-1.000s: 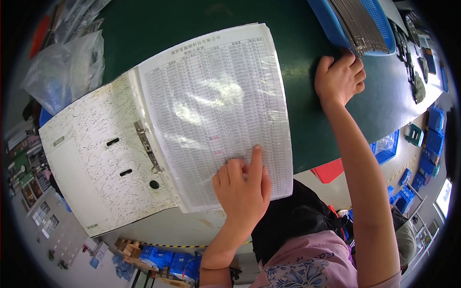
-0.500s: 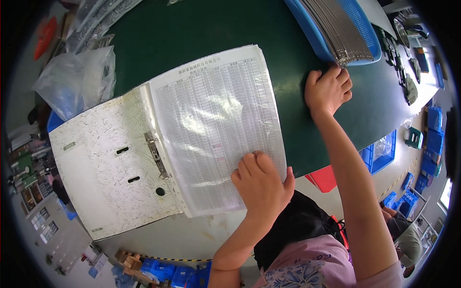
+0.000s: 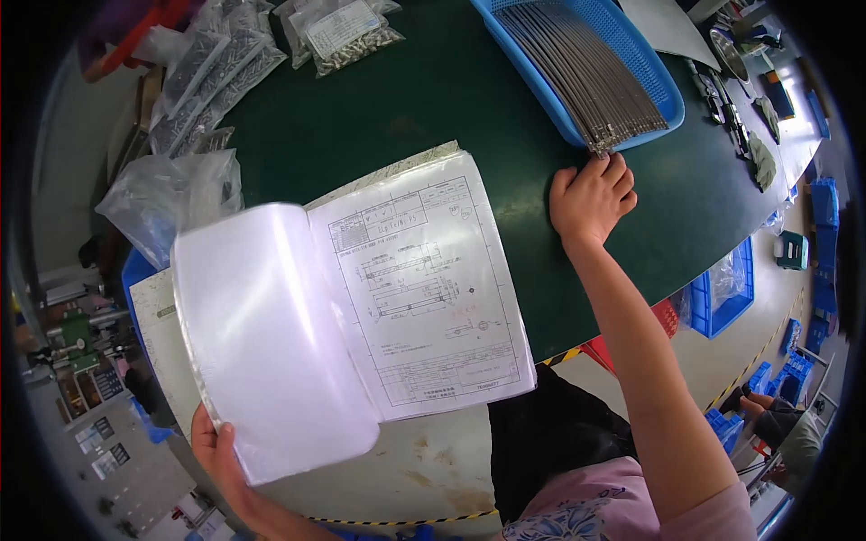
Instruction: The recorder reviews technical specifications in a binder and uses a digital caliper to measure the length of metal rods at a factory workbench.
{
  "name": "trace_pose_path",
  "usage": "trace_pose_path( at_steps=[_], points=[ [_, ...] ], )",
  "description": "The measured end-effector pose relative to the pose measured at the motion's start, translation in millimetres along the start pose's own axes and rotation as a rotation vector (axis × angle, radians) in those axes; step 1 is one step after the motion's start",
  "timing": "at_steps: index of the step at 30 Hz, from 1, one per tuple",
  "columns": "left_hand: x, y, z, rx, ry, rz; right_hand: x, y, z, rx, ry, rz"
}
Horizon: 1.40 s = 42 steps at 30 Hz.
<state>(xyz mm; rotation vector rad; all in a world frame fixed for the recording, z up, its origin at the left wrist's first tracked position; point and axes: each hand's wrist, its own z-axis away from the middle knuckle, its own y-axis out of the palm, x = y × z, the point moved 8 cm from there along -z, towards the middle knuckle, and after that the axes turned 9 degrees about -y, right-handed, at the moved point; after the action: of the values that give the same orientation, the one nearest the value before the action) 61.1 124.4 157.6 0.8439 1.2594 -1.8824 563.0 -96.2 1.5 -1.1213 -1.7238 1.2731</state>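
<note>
Presumably so the drawing [image 3: 397, 298] lay exposed, the left hand [image 3: 221, 460] pinched a turned-over sleeve [image 3: 271, 334] of the binder [image 3: 161, 329] on the surface [image 3: 361, 126], while right of the binder the right hand [image 3: 595, 198] curled by rods [image 3: 577, 72], grip unclear.

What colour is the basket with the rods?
Blue; the basket shows best in the head view, at upper right.

The turned sheet [image 3: 271, 343] hides most of the left cover [image 3: 155, 316]. The basket [image 3: 656, 68] is cut off at its far end. Fine print on the drawing [image 3: 410, 279] blurs.
</note>
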Motion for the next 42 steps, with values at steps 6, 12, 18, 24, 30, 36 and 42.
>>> trace_pose_path(
  at_steps=[6,12,18,24,30,36,42],
  points=[
    [72,-47,-35,-0.175,-0.298,-0.629,-2,-2,-2,0.001,0.006,-0.036],
    [-2,208,71,0.083,0.552,-0.646,-7,-2,-5,0.005,0.009,-0.011],
    [-5,316,122,0.195,0.487,-0.7,-2,-1,-1,-0.018,-0.003,-0.022],
    [0,307,110,0.171,0.493,-0.715,-4,-2,-4,0.008,0.007,-0.019],
    [5,195,47,-0.193,0.25,-0.543,-6,1,-2,0.002,0.007,-0.024],
    [-35,57,69,-1.032,0.51,-0.961,1,-5,-2,0.034,0.01,-0.047],
    [-7,275,122,0.177,0.501,-0.571,-5,0,-2,0.039,0.012,-0.018]
  ],
)
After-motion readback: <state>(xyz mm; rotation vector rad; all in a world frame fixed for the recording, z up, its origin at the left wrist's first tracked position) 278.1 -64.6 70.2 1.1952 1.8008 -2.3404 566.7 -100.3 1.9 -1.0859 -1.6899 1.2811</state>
